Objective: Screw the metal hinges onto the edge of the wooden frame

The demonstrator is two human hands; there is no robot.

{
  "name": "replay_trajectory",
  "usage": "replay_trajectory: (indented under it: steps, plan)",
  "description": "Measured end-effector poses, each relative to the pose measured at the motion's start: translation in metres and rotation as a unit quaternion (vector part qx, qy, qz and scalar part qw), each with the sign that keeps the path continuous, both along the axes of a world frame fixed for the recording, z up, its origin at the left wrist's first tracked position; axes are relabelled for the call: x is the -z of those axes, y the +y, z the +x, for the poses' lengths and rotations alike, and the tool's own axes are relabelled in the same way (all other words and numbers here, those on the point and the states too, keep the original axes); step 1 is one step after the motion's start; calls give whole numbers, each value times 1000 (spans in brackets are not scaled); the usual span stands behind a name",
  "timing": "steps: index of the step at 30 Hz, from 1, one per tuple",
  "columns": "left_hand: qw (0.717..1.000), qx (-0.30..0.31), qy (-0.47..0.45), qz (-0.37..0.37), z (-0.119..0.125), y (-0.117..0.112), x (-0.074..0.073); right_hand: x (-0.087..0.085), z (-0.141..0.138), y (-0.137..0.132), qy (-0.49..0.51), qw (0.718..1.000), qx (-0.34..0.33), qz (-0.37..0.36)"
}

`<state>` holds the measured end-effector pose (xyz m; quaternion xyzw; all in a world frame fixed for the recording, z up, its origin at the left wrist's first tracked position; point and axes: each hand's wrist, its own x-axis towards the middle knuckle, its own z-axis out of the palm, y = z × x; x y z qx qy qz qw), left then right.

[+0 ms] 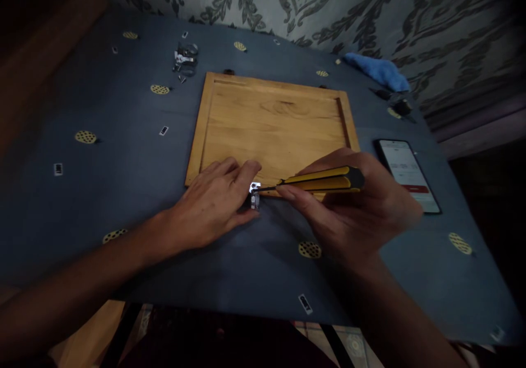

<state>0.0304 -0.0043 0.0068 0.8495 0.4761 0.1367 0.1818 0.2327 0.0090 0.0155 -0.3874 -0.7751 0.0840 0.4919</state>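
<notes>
A wooden panel (275,121) with a raised frame lies flat on the blue tablecloth. At its near edge sits a small metal hinge (255,199). My left hand (213,201) rests over that edge, its thumb below the hinge and its index finger just above, steadying it against the wood. Wrapped in my right hand (361,209) is a yellow and black screwdriver (322,181), held nearly level and pointing left. Its thin tip meets the hinge plate; whether it sits in a screw I cannot tell.
Metal hinge parts and screws (184,61) lie at the back left. To the right are a lit phone (409,176), a blue cloth (378,71) and a dark object (398,105). The patterned wall (263,6) borders the table's far side.
</notes>
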Motion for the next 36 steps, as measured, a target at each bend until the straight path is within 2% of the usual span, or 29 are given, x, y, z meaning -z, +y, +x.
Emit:
replay_trajectory:
  steps: [11, 18, 24, 36]
  plan:
    - [1000, 3, -7, 1, -1, 0, -1, 0, -2, -1, 11, 1000, -3, 24]
    - [1000, 7, -6, 3, -4, 1, 3, 0, -5, 1, 10, 989, 89, 115]
    - [1000, 4, -6, 8, -2, 1, 3, 2, -3, -1, 9, 998, 53, 40]
    - [1000, 1, 2, -16, 0, 1, -2, 0, -3, -2, -10, 999, 24, 29]
